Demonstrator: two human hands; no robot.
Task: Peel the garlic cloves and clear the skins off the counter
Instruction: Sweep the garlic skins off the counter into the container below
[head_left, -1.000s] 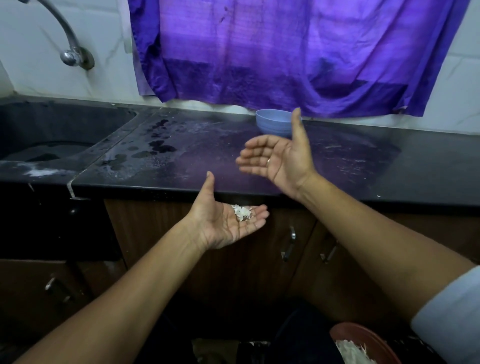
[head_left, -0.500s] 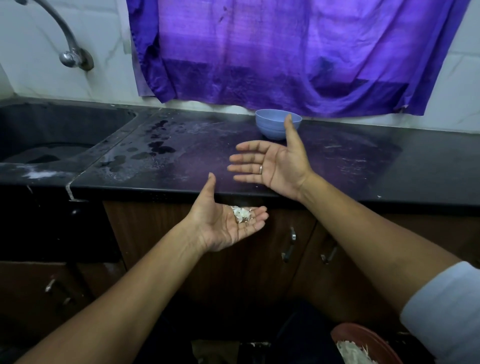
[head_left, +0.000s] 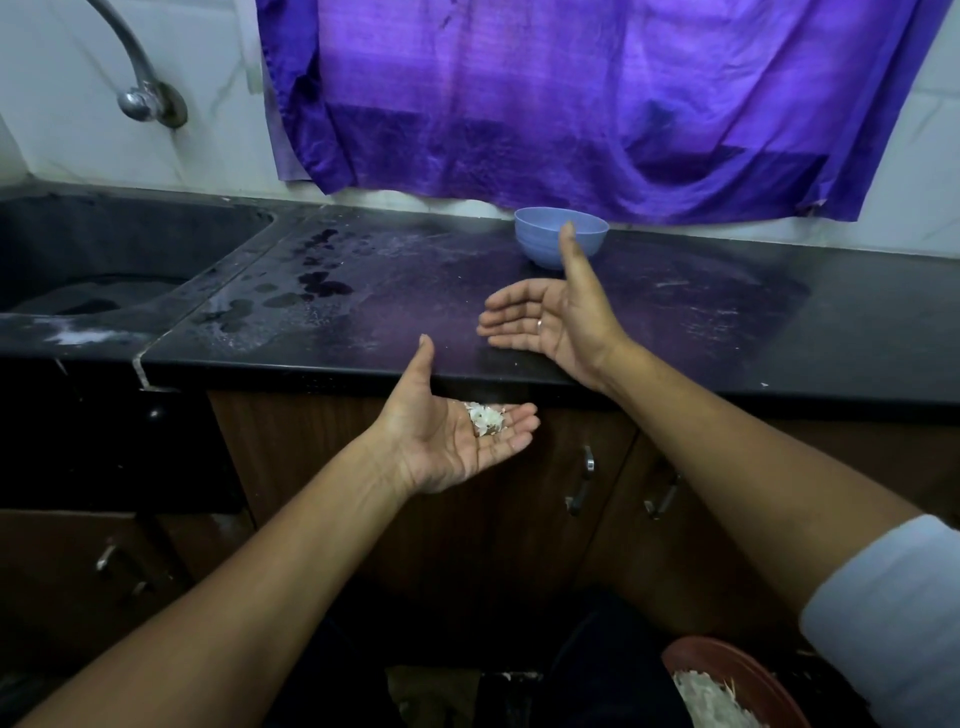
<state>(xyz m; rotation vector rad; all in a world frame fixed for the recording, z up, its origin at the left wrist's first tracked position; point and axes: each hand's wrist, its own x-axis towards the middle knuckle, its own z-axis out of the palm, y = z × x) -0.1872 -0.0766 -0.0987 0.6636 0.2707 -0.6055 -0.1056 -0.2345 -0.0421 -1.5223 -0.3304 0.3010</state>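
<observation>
My left hand (head_left: 457, 441) is cupped palm up just below the front edge of the black counter (head_left: 779, 332). A small heap of white garlic skins (head_left: 485, 418) lies on its fingers. My right hand (head_left: 558, 322) hovers over the counter near the edge, palm turned left, fingers straight and thumb up, holding nothing. A light blue bowl (head_left: 540, 241) stands at the back of the counter, partly behind my right thumb; what it holds is hidden.
A dark sink (head_left: 104, 260) with a metal tap (head_left: 137, 88) lies at the left. Purple cloth (head_left: 571, 104) hangs on the wall. Wooden cabinet doors (head_left: 519, 493) sit under the counter. A red bin (head_left: 737, 686) with white skins stands at the bottom right.
My right hand has come down and toward the counter's front edge, its fingers now straighter. My left hand with the skins has stayed in place.
</observation>
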